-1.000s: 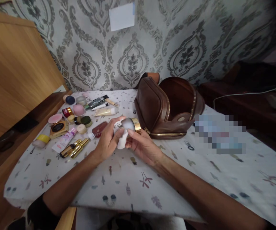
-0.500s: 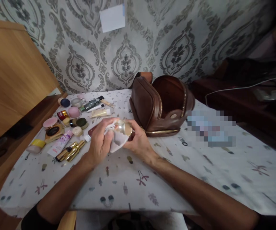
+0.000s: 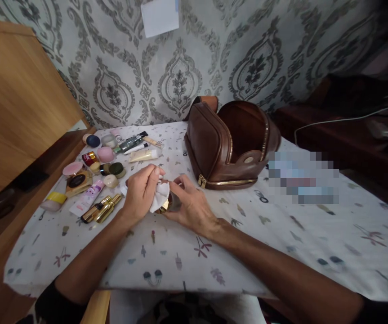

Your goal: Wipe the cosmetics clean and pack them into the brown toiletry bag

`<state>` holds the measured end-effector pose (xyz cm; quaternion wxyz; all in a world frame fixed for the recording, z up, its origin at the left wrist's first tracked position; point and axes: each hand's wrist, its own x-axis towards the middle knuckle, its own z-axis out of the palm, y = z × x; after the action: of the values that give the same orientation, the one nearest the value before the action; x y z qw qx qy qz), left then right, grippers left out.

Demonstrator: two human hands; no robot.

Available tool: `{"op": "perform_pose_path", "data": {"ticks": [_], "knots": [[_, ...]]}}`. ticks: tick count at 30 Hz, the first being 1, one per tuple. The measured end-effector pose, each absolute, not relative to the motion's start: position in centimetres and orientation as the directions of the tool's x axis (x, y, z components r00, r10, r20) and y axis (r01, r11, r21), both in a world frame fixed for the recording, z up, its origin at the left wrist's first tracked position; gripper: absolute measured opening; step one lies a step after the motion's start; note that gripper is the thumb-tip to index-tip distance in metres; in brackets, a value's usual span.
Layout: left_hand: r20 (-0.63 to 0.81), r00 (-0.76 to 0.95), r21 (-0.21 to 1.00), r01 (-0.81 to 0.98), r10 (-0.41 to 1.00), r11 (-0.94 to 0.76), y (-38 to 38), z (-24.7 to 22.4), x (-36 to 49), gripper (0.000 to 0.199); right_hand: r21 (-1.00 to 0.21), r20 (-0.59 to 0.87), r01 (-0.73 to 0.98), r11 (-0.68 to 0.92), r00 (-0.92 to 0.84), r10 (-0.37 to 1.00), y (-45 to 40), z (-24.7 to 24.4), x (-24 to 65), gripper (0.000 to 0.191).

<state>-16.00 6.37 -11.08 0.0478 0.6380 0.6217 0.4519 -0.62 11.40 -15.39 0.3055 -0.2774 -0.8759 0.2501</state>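
Note:
My left hand [image 3: 140, 194] is closed on a crumpled white cloth [image 3: 160, 197], its fingers pressed together near the top. My right hand [image 3: 195, 208] curls round a small shiny container with a gold edge [image 3: 174, 202], which is tilted and partly covered by the cloth and fingers. The cloth rests against the container's left side. Both hands are close together above the front middle of the table. Just behind and to the right stands a brown leather bag [image 3: 207, 139], its zipped top gaping wide.
Cosmetics lie at the left: gold lipstick tubes [image 3: 109, 208], a purple-and-white tube [image 3: 92, 191], a cream tube [image 3: 144, 155], a pink jar [image 3: 105, 155] and a yellow-capped bottle [image 3: 54, 200]. A blurred-out item [image 3: 303, 177] lies right of the bag. A patterned cloth [image 3: 247, 252] covers the table.
My right hand has turned the container, its shiny face now lower and more hidden. The white cloth has shifted over it. The view has moved slightly.

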Motion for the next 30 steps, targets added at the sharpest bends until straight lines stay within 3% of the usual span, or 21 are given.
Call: {"op": "perform_pose_path", "data": {"ticks": [5,9,11,15,18,22,25,30], "knots": [[0.522,-0.236,0.599,0.785,0.819,-0.155,6.7,-10.4,-17.8,0.033,-0.764,0.425,0.122,0.634,-0.644,0.636,11.5,-15.2,-0.7,0.064],[0.478,-0.161,0.361,0.932,0.863,-0.025,7.1,-10.5,-19.3,0.030,-0.837,0.408,0.042,0.546,-0.617,0.673,11.5,-15.0,-0.9,0.069],[0.502,-0.106,0.287,0.957,0.859,-0.050,7.1,-10.4,-19.5,0.033,-0.855,0.398,0.031,0.517,-0.601,0.693,11.6,-14.9,-1.0,0.067],[0.582,0.001,0.396,0.874,0.813,-0.284,6.3,-9.6,-18.2,0.030,-0.842,0.425,0.052,0.538,-0.550,0.719,11.9,-14.5,-0.9,0.060],[0.500,0.076,0.470,0.813,0.863,-0.344,5.4,-8.8,-16.9,0.026,-0.833,0.414,0.112,0.543,-0.524,0.744,12.2,-14.2,-0.7,0.055],[0.370,0.101,0.372,0.895,0.924,-0.247,5.1,-8.0,-16.1,0.042,-0.839,0.372,0.174,0.515,-0.508,0.777,12.4,-14.0,-0.4,0.061],[0.309,0.123,0.327,0.918,0.943,-0.227,5.7,-7.4,-16.1,0.041,-0.858,0.336,0.185,0.479,-0.502,0.797,12.4,-14.0,-0.4,0.066],[0.307,0.158,0.329,0.907,0.938,-0.261,7.1,-5.5,-16.4,0.032,-0.942,0.308,-0.006,0.335,-0.407,0.860,12.4,-14.1,-0.9,0.078]]}}
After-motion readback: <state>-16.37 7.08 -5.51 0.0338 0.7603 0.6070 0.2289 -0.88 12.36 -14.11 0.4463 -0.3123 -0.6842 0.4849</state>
